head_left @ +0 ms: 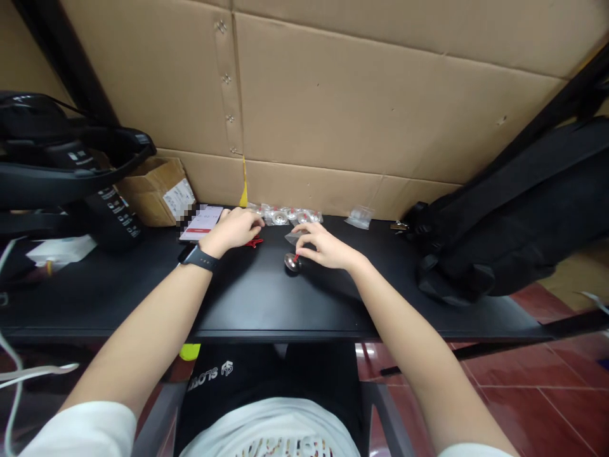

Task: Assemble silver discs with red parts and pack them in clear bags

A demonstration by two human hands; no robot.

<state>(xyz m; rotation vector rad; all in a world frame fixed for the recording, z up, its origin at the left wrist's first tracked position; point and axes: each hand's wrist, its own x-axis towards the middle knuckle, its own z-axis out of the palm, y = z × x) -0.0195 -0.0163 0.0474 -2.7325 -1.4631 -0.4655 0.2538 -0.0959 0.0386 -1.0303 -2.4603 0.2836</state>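
My right hand (324,246) pinches a thin red piece standing up from a round, shiny metal part (292,263), which sits low at the black table. A small clear plastic bag (294,238) shows by the same hand's fingers, partly hidden. My left hand (238,228), with a dark watch on its wrist, is loosely bent, its fingers a little apart above several small red pieces (255,242). Behind both hands, several clear bags with round metal parts (278,217) lie in a row.
Against the cardboard wall (342,95) lie more clear bags (360,218). A phone (202,222) is left of my left hand, near an open cardboard box (157,190). A white box (61,251) and black equipment (57,152) stand left. A black bag (514,216) fills the right side.
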